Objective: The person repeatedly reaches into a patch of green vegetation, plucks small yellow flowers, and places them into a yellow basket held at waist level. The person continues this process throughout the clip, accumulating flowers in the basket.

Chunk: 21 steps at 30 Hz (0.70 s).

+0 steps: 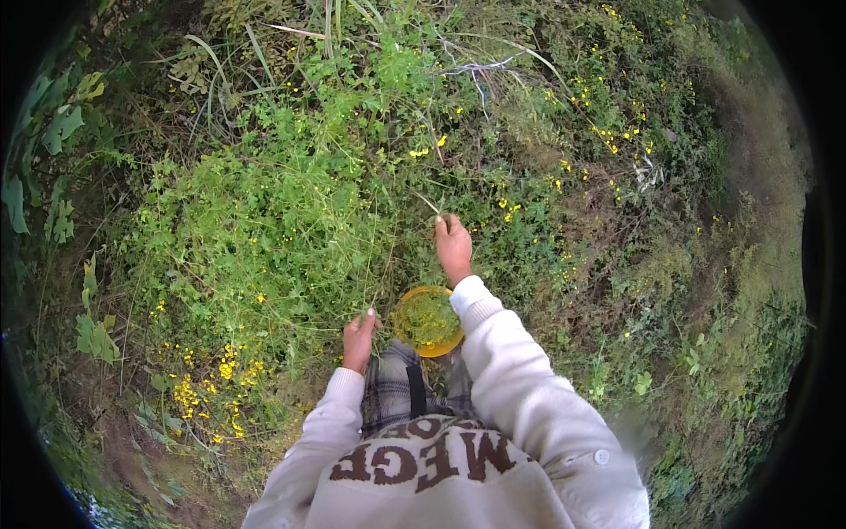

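My left hand (359, 339) is closed in a pinch on a thin pale plant stem (379, 291), just left of a yellow round bowl (449, 340). The bowl sits by my legs and holds loose green and yellowish plant bits (419, 317). My right hand (453, 247) reaches forward beyond the bowl, fingers pressed together at a pale slender stem (430, 202) among leafy plants. A dense patch of bright green small-leaved plants (256, 220) with small buds lies ahead of and left of my left hand.
Yellow flower clusters grow at the lower left (225, 370) and upper right (617, 137). Dry bare branches (485, 67) lie toward the back. Broad leaves (62, 128) stand at the far left edge, and darker scrub with brown dry patches (590, 229) spreads to the right.
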Tool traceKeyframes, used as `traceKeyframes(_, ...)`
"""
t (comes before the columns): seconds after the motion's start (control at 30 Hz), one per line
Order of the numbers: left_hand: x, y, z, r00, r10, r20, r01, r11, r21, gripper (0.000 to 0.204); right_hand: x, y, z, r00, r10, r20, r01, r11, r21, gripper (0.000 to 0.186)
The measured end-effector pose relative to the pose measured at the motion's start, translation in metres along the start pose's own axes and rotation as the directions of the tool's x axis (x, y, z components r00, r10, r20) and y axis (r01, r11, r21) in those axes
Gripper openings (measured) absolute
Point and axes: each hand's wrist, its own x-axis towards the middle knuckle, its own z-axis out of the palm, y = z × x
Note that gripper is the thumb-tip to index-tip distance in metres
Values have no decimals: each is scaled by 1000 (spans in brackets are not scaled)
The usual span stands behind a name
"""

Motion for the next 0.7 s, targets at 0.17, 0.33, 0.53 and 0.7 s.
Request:
traceKeyframes(0.17,-5,-11,-10,997,34,-68,-29,997,72,37,98,-11,-39,969,-224,-102,163,893,-419,31)
traceKeyframes(0.33,-3,-40,-11,998,-5,-69,1,998,-62,37,180,-20,-19,846,-487,218,466,476,-746,25)
traceKeyframes(0.53,-4,-50,-16,996,-14,-85,6,996,-93,36,195,-20,-2,878,-65,474,458,-175,-872,30)
traceKeyframes(0.7,-6,-35,-7,998,15,-60,-21,995,-94,35,155,-15,3,807,-111,580,587,48,-808,27)
